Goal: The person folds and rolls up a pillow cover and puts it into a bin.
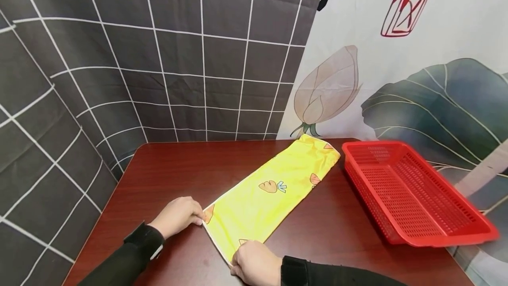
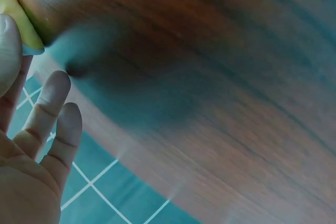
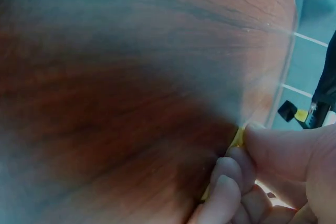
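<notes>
A yellow cloth [image 1: 270, 189] with carrot prints lies folded into a long strip on the dark wooden table [image 1: 178, 167], running from the near middle toward the far right. My left hand [image 1: 180, 215] holds its near left corner, with fingertips pinching the hem. In the left wrist view a bit of the cloth [image 2: 16, 19] shows beside that hand [image 2: 31, 145], two of whose fingers are stretched out. My right hand [image 1: 254, 261] pinches the near right corner. In the right wrist view, the thumb and curled fingers of this hand [image 3: 257, 177] squeeze a sliver of the cloth [image 3: 237, 139].
A red perforated plastic basket [image 1: 373, 143] stands on the table's right side, close to the cloth's far end. A grey grid curtain and a flower-print curtain hang behind the table. Bare wood shows to the left of the cloth.
</notes>
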Demonstrator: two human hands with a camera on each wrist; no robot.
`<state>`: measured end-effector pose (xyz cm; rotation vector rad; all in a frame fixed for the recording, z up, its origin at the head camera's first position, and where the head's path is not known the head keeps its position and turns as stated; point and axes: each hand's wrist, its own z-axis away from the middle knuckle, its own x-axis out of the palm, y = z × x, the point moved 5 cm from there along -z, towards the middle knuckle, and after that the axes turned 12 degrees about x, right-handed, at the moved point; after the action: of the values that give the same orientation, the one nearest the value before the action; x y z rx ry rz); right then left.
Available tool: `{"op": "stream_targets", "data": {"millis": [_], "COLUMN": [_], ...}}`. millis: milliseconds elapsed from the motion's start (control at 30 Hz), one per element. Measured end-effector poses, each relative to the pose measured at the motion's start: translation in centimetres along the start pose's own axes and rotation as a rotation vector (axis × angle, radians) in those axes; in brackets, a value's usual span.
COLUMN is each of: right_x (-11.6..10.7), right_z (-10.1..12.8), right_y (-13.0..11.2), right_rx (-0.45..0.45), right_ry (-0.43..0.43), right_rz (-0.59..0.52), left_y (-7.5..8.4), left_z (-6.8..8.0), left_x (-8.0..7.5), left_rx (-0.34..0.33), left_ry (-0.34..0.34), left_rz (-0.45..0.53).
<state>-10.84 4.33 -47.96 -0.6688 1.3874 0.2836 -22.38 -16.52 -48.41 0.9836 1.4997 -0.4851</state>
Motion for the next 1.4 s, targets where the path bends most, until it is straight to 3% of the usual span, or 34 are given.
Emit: {"op": "stream_targets", "data": {"millis": [167,400,567,900,1167,1400], "right_x": [-0.1,-0.2,-0.3,0.6,0.9,1.2], "right_z": [-0.2,-0.3,-0.5,-0.9,-1.1,-1.2], "right_y": [0.3,0.1,0.6,3.1,3.6,3.8], "right_rx": [0.014,-0.016,0.054,0.362,0.392,0.394], "right_ry": [-0.004,0.020,-0.062,-0.355,-0.399,-0.416], "right_rz": [-0.113,-0.084,-0.150,-0.383,-0.310,-0.325], "left_y": [-0.1,-0.2,-0.3,-0.4,-0.2,-0.2], "left_z": [-0.2,-0.2,-0.2,-0.4,-0.8,-1.5], "left_x": [-0.2,-0.1,0.1,0.1,-0.1,-0.1], "left_rx": [-0.009,-0.023,-0.022,-0.034,-0.074,-0.106], "left_ry": [-0.003,-0.018,-0.026,-0.045,-0.074,-0.108], "left_rz": [0.013,0.037,0.045,0.041,0.054,0.074]}}
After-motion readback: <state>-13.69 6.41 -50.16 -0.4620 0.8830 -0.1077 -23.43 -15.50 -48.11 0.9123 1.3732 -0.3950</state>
